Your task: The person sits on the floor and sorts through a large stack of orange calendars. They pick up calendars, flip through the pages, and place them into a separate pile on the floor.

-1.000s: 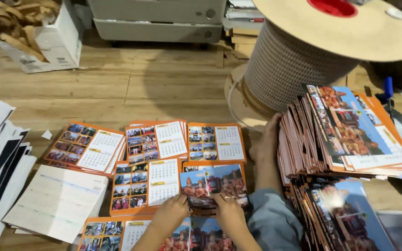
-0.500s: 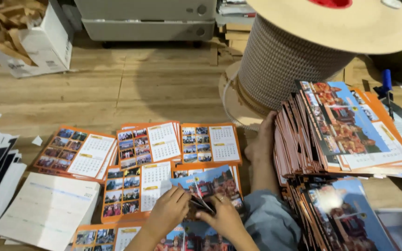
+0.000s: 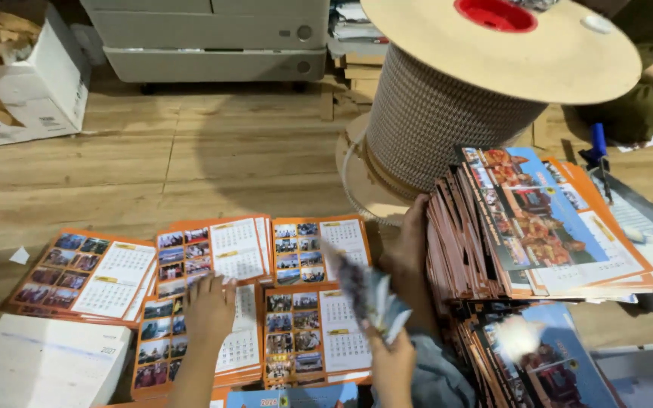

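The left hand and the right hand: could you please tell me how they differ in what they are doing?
The left hand rests palm down on a flat stack of orange calendar pages and grips nothing; the right hand is raised, clutching blurred sheets lifted off the floor. Both are bare.

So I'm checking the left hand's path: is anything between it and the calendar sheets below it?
Nothing visible. The left hand lies spread directly on a calendar sheet stack. The right hand holds blurred sheets off to the side.
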